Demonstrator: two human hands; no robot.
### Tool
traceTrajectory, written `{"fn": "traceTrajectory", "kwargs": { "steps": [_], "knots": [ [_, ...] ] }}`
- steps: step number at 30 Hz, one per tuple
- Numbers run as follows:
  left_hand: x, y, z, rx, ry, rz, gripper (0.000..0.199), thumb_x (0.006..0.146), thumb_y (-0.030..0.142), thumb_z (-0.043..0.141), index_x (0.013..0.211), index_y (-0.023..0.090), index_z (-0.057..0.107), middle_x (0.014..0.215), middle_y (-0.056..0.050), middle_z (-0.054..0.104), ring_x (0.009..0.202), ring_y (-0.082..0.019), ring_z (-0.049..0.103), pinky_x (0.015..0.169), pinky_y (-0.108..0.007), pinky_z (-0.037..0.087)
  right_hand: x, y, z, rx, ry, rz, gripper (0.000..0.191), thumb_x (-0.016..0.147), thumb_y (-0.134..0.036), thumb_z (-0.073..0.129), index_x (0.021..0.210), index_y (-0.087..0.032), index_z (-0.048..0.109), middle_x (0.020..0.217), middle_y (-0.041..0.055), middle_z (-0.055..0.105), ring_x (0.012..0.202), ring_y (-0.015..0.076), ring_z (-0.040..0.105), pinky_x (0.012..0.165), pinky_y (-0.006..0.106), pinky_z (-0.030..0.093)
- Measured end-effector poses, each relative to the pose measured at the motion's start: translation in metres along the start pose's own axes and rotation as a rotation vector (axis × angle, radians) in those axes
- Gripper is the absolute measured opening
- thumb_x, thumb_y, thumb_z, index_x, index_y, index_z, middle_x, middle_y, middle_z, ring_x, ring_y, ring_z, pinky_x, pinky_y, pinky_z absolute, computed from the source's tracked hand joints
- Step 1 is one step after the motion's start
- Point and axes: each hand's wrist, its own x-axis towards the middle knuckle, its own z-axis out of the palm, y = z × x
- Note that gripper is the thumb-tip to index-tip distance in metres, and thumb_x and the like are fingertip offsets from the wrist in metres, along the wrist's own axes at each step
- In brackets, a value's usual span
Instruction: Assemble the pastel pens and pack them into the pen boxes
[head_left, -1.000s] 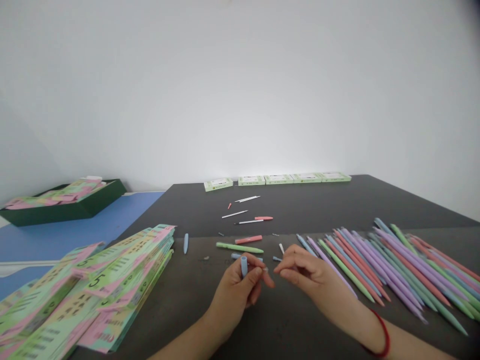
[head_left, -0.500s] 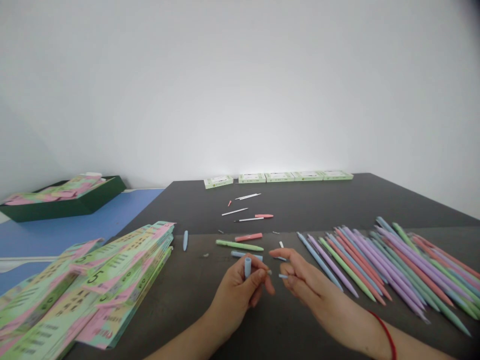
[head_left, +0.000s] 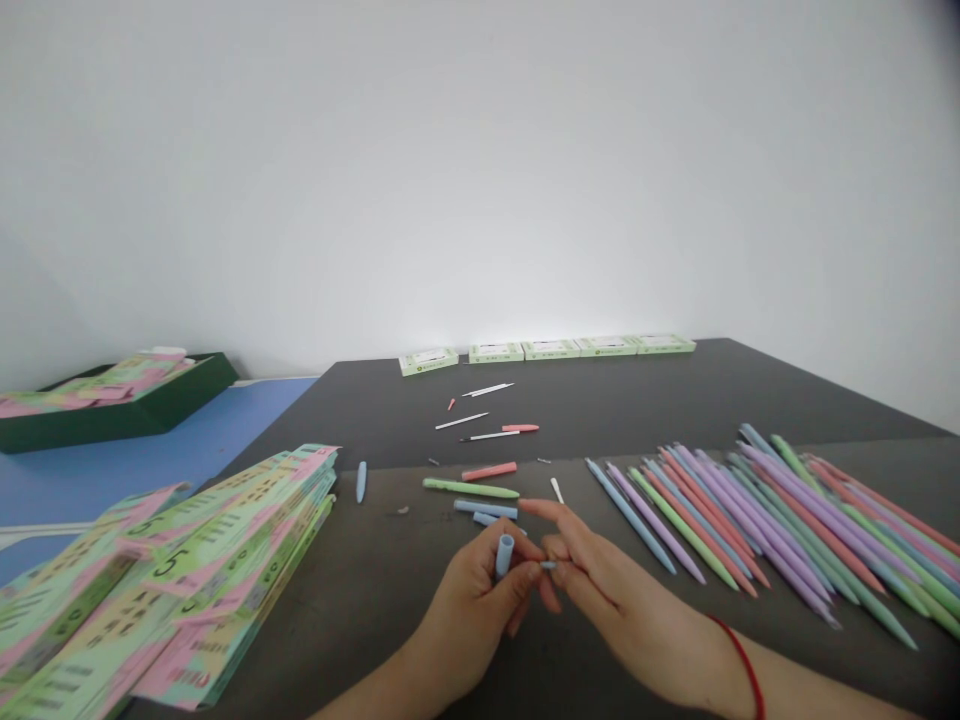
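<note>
My left hand (head_left: 476, 600) is closed around a hollow light-blue pen barrel (head_left: 504, 556), which stands up between the fingers with its open end on top. Between the fingertips of my right hand (head_left: 626, 605) is a small pale-blue pen part (head_left: 549, 566). Its other end meets the left thumb and fingertips; what they pinch there is too small to make out. Just beyond the hands lie a blue barrel (head_left: 486, 509), a green barrel (head_left: 471, 489), a red barrel (head_left: 489, 471) and a small white piece (head_left: 556, 489).
Many colored pens (head_left: 739, 515) lie in a row at right. Printed cardboard packs (head_left: 247, 560) are piled at left, near a blue pen piece (head_left: 361, 482). Refills (head_left: 462, 420) lie farther back, before flat boxes (head_left: 551, 349). A green tray (head_left: 180, 395) stands far left.
My right hand has moved left, bringing the small blue part against the left fingertips. The blue barrel in my left hand has tilted slightly. The view has shifted a little.
</note>
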Motion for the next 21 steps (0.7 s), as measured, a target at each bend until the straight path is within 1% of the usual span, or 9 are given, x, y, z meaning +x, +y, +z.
{"fn": "traceTrajectory", "kwargs": {
  "steps": [4, 6, 9, 12, 15, 17, 19, 20, 21],
  "knots": [
    [-0.004, 0.001, 0.003, 0.064, 0.004, 0.004, 0.021, 0.087, 0.035, 0.055, 0.079, 0.016, 0.051, 0.064, 0.002, 0.058, 0.044, -0.005, 0.038, 0.043, -0.018, 0.030, -0.001, -0.003, 0.003, -0.052, -0.013, 0.008, 0.054, 0.088, -0.008, 0.034, 0.139, -0.022, 0.022, 0.082, 0.0000, 0.060, 0.074, 0.0161, 0.057, 0.072, 0.029, 0.043],
    [-0.006, -0.001, 0.003, 0.103, 0.002, 0.005, 0.022, 0.087, 0.037, 0.055, 0.079, 0.016, 0.051, 0.060, 0.004, 0.054, 0.044, -0.005, 0.038, 0.044, -0.018, 0.031, -0.002, -0.005, 0.003, -0.087, -0.015, 0.018, 0.060, 0.084, -0.007, 0.038, 0.140, -0.022, 0.021, 0.089, 0.0020, 0.062, 0.079, 0.0175, 0.059, 0.073, 0.030, 0.043],
    [-0.007, -0.002, 0.003, 0.142, 0.019, -0.001, 0.023, 0.087, 0.038, 0.055, 0.079, 0.017, 0.052, 0.056, 0.007, 0.047, 0.045, -0.005, 0.037, 0.045, -0.018, 0.030, -0.002, -0.005, 0.004, -0.101, 0.001, 0.005, 0.063, 0.084, -0.006, 0.039, 0.141, -0.023, 0.020, 0.095, 0.0036, 0.062, 0.085, 0.0182, 0.059, 0.075, 0.030, 0.043],
    [-0.005, -0.003, 0.002, 0.144, 0.061, -0.010, 0.022, 0.088, 0.036, 0.053, 0.078, 0.017, 0.052, 0.055, 0.008, 0.044, 0.044, -0.005, 0.036, 0.044, -0.018, 0.030, -0.002, 0.000, 0.005, -0.101, 0.054, -0.002, 0.061, 0.085, -0.008, 0.042, 0.140, -0.024, 0.020, 0.090, 0.0008, 0.058, 0.076, 0.0148, 0.056, 0.069, 0.026, 0.042],
    [-0.002, -0.003, -0.001, 0.110, 0.102, -0.022, 0.018, 0.089, 0.033, 0.051, 0.080, 0.017, 0.051, 0.058, 0.007, 0.050, 0.043, -0.005, 0.035, 0.042, -0.018, 0.028, 0.000, 0.007, 0.005, -0.098, 0.130, 0.028, 0.051, 0.083, -0.010, 0.048, 0.129, -0.022, 0.030, 0.080, -0.0030, 0.052, 0.064, 0.0120, 0.050, 0.060, 0.023, 0.039],
    [0.000, -0.004, -0.003, 0.072, 0.117, -0.019, 0.015, 0.089, 0.031, 0.051, 0.083, 0.018, 0.050, 0.062, 0.005, 0.055, 0.042, -0.005, 0.036, 0.041, -0.017, 0.027, 0.002, 0.010, 0.004, -0.107, 0.167, 0.046, 0.031, 0.085, -0.012, 0.048, 0.113, -0.021, 0.040, 0.073, -0.0047, 0.048, 0.060, 0.0114, 0.047, 0.055, 0.022, 0.036],
    [0.002, -0.005, -0.004, 0.055, 0.121, -0.013, 0.014, 0.090, 0.031, 0.050, 0.085, 0.018, 0.050, 0.065, 0.004, 0.059, 0.042, -0.004, 0.036, 0.041, -0.017, 0.027, 0.004, 0.011, 0.002, -0.136, 0.179, 0.044, 0.010, 0.088, -0.014, 0.047, 0.094, -0.021, 0.047, 0.069, -0.0050, 0.047, 0.059, 0.0112, 0.046, 0.055, 0.022, 0.035],
    [0.002, -0.005, -0.005, 0.060, 0.121, -0.011, 0.014, 0.090, 0.031, 0.050, 0.085, 0.018, 0.050, 0.066, 0.004, 0.060, 0.043, -0.005, 0.036, 0.042, -0.017, 0.027, 0.005, 0.011, 0.001, -0.153, 0.178, 0.039, 0.007, 0.089, -0.015, 0.046, 0.087, -0.021, 0.048, 0.068, -0.0048, 0.048, 0.059, 0.0111, 0.046, 0.055, 0.022, 0.034],
    [0.001, -0.005, -0.005, 0.071, 0.120, -0.008, 0.015, 0.090, 0.032, 0.050, 0.085, 0.018, 0.050, 0.067, 0.003, 0.060, 0.043, -0.005, 0.037, 0.043, -0.018, 0.028, 0.005, 0.011, 0.000, -0.168, 0.173, 0.034, 0.010, 0.090, -0.015, 0.046, 0.082, -0.020, 0.049, 0.068, -0.0043, 0.050, 0.061, 0.0111, 0.047, 0.056, 0.022, 0.034]
  ]
}}
